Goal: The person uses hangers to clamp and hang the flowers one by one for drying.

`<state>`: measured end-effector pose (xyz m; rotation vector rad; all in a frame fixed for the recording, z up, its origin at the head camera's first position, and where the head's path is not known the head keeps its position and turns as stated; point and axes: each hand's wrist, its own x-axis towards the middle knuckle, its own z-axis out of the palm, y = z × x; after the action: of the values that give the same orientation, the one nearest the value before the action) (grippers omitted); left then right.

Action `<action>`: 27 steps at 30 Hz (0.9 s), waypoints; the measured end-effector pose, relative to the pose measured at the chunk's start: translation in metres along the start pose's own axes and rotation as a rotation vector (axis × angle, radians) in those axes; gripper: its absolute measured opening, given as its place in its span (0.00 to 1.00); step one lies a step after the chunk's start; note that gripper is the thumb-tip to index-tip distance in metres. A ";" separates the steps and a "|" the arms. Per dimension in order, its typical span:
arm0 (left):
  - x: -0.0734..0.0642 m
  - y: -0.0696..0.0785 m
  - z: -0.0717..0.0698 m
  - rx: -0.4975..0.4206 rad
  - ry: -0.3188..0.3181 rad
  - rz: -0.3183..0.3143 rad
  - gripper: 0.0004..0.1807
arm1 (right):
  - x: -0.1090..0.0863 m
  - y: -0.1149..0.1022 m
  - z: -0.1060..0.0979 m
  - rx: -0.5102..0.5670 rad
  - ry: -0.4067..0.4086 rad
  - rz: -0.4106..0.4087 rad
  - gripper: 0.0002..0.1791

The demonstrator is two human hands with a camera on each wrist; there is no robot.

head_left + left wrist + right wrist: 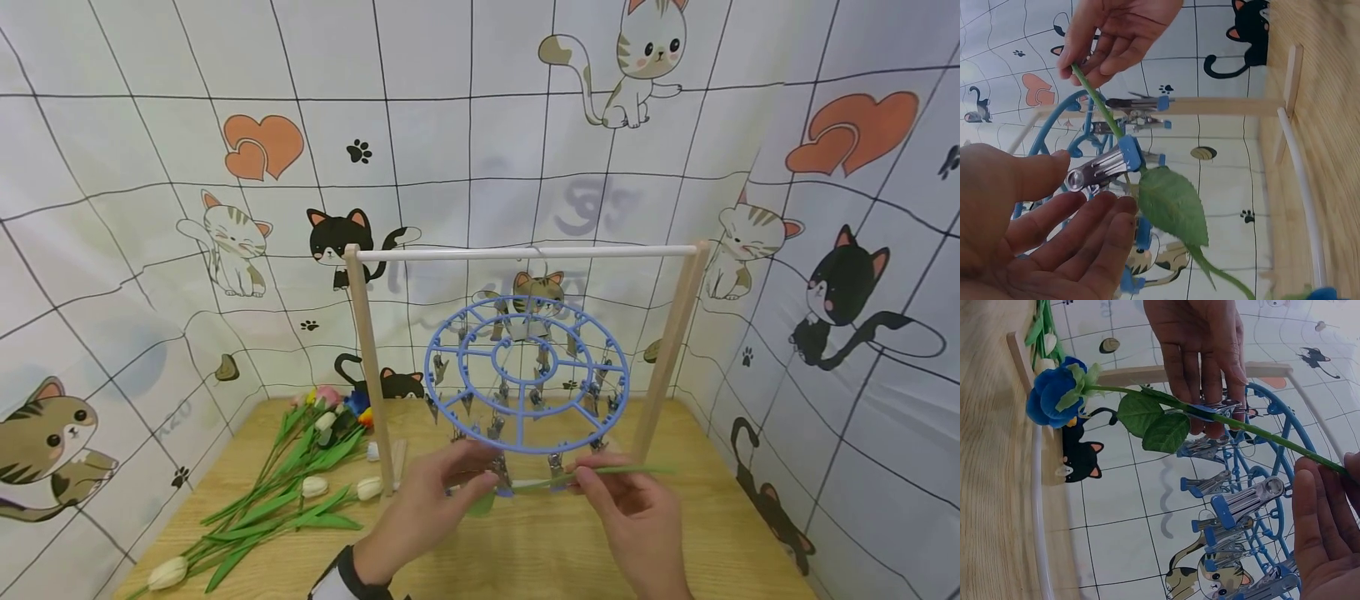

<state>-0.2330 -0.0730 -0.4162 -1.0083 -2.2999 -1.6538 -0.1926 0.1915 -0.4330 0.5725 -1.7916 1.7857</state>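
A blue artificial rose point(1054, 394) lies sideways below the round blue clip hanger point(521, 425), its leaves point(1172, 200) midway along the stem. A metal clip with blue tips point(1107, 165) grips the green stem point(1260, 432) beside the leaves. My right hand point(633, 504) pinches the bare stem end between thumb and fingers. My left hand point(442, 487) is around that clip, thumb and loosely bent fingers apart; in the left wrist view they do not appear to squeeze it. In the head view the bloom is hidden.
The hanger hangs from a white rod point(480, 253) on a wooden frame point(369, 367), with several clips point(1204, 484) dangling. At the left of the wooden table point(525, 550) lie several white tulips point(168, 573) and other coloured flowers point(327, 396). A cat-print sheet point(420, 142) surrounds the table.
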 end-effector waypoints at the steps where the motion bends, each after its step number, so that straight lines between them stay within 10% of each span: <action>1: -0.003 0.000 -0.002 0.018 0.001 0.002 0.16 | 0.000 0.000 0.001 0.006 -0.003 -0.002 0.11; 27: -0.048 -0.046 -0.076 0.300 0.247 -0.125 0.11 | 0.003 -0.019 0.038 0.018 -0.147 -0.166 0.15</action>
<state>-0.2431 -0.1688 -0.4455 -0.5751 -2.3844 -1.3287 -0.1854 0.1535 -0.4153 0.8532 -1.7682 1.6862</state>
